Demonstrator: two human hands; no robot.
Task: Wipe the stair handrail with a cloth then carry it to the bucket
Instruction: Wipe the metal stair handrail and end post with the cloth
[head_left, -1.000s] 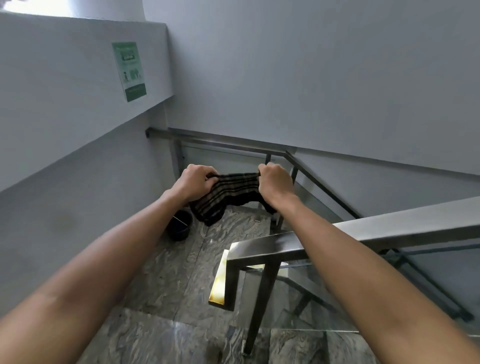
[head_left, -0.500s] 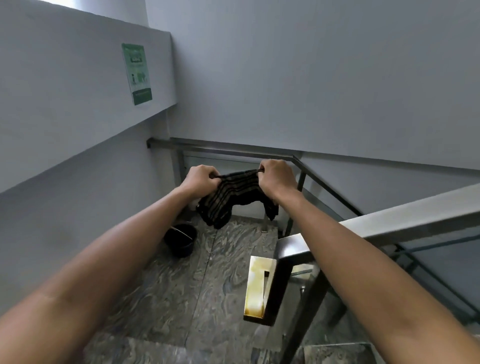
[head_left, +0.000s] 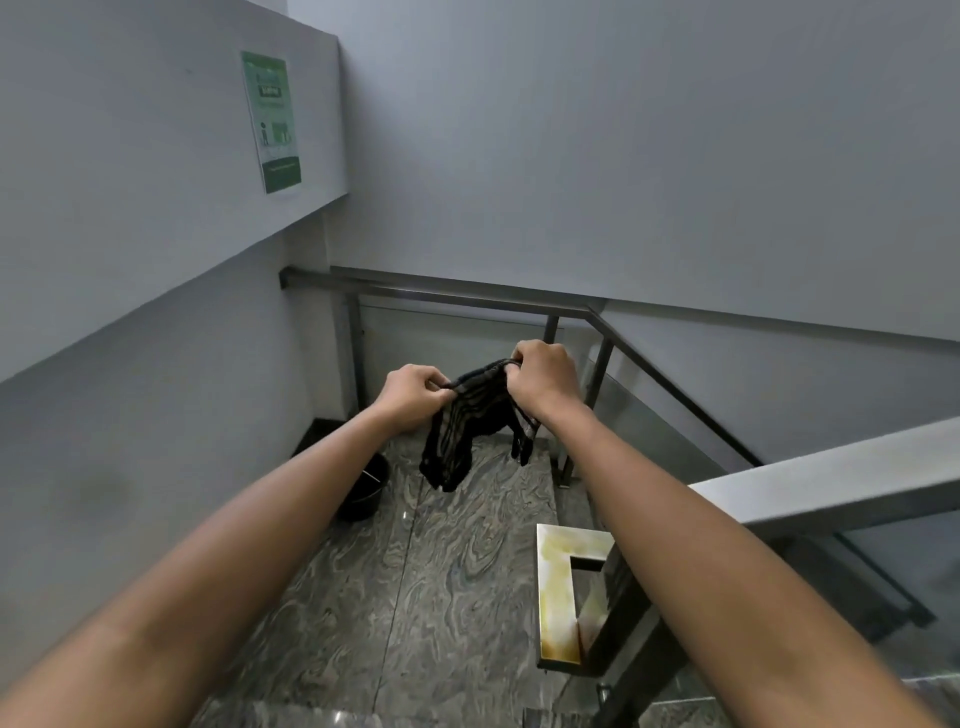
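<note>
A dark striped cloth (head_left: 467, 426) hangs in the air between my two hands. My left hand (head_left: 413, 392) pinches its left top edge and my right hand (head_left: 540, 376) grips its right top edge, slightly higher. Both arms stretch out in front of me over the landing. The black bucket (head_left: 366, 491) stands on the marble floor by the left wall, partly hidden behind my left forearm. The steel stair handrail (head_left: 831, 486) runs on my right, and its squared end (head_left: 558, 592) lies under my right forearm.
A second metal rail (head_left: 441, 291) with glass panels fences the far side of the landing and slopes down to the right. The grey wall at left carries a green poster (head_left: 272, 122). Veined marble floor (head_left: 441, 597) lies below me.
My hands have come closer together, so the cloth hangs bunched and longer. The view has moved forward and down toward the landing, and the bucket sits nearer my left forearm.
</note>
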